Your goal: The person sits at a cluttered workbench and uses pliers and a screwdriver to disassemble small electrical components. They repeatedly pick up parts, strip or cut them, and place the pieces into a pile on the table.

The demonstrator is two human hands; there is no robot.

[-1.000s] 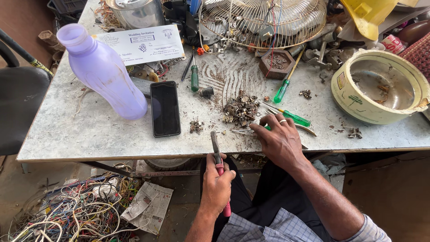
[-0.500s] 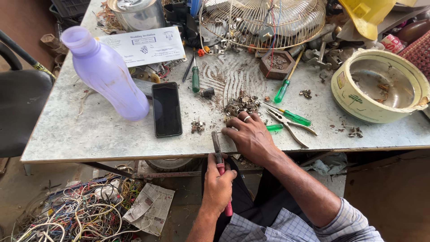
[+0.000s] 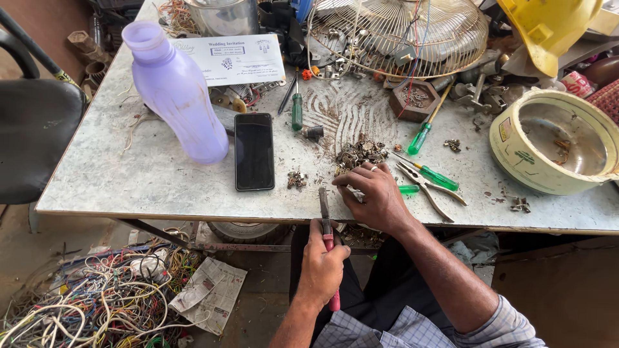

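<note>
Left hand (image 3: 322,265) grips pliers (image 3: 326,222) beside right hand (image 3: 377,196).

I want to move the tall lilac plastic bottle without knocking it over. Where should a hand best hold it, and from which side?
Probably grip the tall lilac plastic bottle around its wide lower body, coming from its left side. It stands upright and narrows toward the neck, so a low hold seems steadier. The black phone lies close on its right, while the grey table is barer on the left.
</note>
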